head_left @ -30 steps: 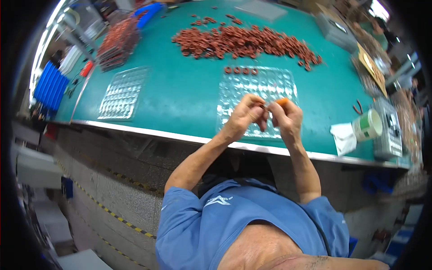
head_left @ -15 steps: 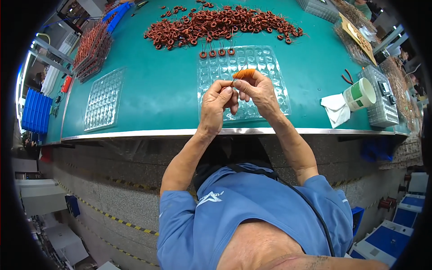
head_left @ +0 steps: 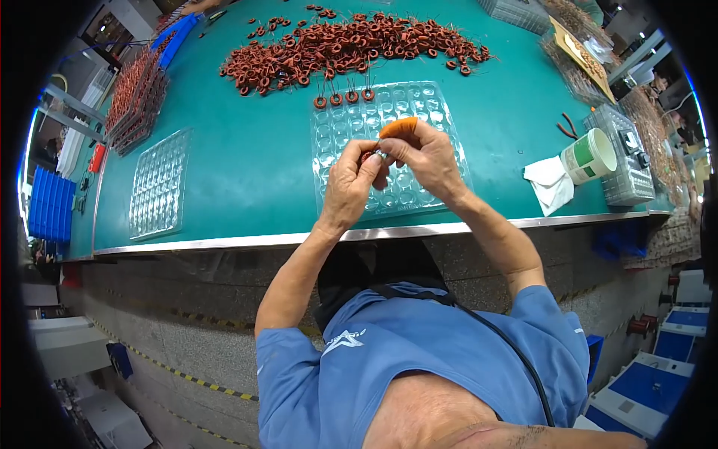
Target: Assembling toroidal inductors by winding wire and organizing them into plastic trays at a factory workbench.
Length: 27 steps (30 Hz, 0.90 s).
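Note:
My left hand (head_left: 350,183) is closed around a small red-brown ring coil (head_left: 366,157), mostly hidden by the fingers. Against it, my right hand (head_left: 428,161) pinches at what looks like the coil's thin wire end; the exact grip is hard to see. An orange cover (head_left: 399,128) wraps a finger of that hand. Both hands hover over a clear plastic tray (head_left: 407,196) with round pockets. Along the tray's far edge, several ring coils (head_left: 352,97) sit in a row with their wire leads pointing away from me.
A long heap of ring coils (head_left: 336,49) lies across the back of the green table (head_left: 239,165). Another clear tray (head_left: 159,187) is at left, near stacked coil trays (head_left: 134,105). Pliers (head_left: 568,126), a white cloth (head_left: 550,183) and a tipped tub (head_left: 588,157) are at right.
The whole view has shifted and tilted slightly. My hands stay together over the tray, with the fingers changing a little around the coil; the row of coils is the same.

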Tool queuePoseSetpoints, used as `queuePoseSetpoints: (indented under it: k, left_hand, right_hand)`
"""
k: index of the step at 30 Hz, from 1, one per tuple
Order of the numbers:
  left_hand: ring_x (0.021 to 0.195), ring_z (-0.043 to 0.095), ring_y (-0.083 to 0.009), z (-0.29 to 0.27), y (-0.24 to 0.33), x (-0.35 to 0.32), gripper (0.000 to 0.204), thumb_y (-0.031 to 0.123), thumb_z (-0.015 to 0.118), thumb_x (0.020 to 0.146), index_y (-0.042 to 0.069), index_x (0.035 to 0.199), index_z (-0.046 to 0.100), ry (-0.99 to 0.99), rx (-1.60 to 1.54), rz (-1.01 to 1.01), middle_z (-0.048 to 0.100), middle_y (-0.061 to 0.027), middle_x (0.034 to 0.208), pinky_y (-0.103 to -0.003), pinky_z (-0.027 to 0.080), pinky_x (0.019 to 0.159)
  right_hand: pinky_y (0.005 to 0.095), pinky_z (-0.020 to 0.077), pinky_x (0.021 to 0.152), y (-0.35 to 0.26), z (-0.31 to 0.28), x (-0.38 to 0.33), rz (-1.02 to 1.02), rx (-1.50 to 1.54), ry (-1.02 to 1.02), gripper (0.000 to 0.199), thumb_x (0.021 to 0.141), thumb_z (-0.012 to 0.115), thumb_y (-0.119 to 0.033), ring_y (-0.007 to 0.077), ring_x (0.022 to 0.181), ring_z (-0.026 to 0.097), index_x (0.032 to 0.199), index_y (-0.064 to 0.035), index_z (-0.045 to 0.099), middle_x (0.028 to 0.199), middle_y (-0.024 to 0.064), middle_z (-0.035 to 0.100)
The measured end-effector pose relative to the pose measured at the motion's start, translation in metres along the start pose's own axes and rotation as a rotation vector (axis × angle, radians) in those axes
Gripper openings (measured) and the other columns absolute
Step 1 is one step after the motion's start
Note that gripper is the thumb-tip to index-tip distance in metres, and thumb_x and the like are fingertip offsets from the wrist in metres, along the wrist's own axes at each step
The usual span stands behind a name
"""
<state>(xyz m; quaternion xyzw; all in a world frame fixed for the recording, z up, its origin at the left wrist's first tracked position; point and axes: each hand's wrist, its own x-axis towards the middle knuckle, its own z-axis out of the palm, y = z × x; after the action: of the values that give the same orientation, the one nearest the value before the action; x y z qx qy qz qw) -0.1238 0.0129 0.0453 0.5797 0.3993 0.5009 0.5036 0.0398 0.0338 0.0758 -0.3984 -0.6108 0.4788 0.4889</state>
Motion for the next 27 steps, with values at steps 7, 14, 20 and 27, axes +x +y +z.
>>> queuePoseSetpoints:
  k: [7,14,20,27]
  left_hand:
    - [0.104,0.054,-0.0328,-0.076,-0.028,0.012,0.039,0.016,0.063,0.086,-0.002,0.119,0.05,0.088,0.778,0.253,0.052,-0.0191,0.112,-0.038,0.044,0.09]
    - [0.107,0.052,-0.0347,-0.08,-0.052,0.014,0.031,0.007,0.062,0.083,-0.001,0.112,0.054,0.039,0.858,0.327,0.049,-0.0163,0.118,-0.041,0.043,0.09]
    - [0.108,0.053,-0.034,-0.08,-0.046,0.008,0.026,0.0,0.062,0.08,-0.001,0.106,0.058,0.045,0.874,0.269,0.05,-0.0166,0.117,-0.04,0.044,0.091]
    - [0.107,0.053,-0.0331,-0.081,-0.049,0.013,0.023,0.0,0.06,0.081,-0.001,0.103,0.06,0.026,0.872,0.253,0.05,-0.0164,0.117,-0.04,0.044,0.091]
  right_hand:
    - [0.0227,0.0519,0.066,0.034,-0.061,0.122,-0.251,-0.37,0.036,0.017,0.089,0.064,-0.009,0.0084,0.072,0.062,0.104,-0.001,0.066,0.084,0.0043,0.069]
    - [0.0303,0.0536,0.073,0.104,-0.081,0.175,-0.257,-0.625,-0.223,0.015,0.088,0.063,-0.009,0.0163,0.079,0.066,0.102,-0.0027,0.064,0.087,0.0096,0.069]
    - [0.0321,0.052,0.07,0.103,-0.083,0.173,-0.479,-0.677,-0.143,0.032,0.083,0.07,-0.01,0.0221,0.077,0.062,0.114,-0.0067,0.061,0.098,0.0099,0.061]
    - [0.0431,0.0504,0.077,0.122,-0.204,0.169,-0.183,-1.527,0.236,0.028,0.087,0.062,-0.023,0.0327,0.093,0.06,0.109,-0.0056,0.057,0.102,0.0168,0.06]
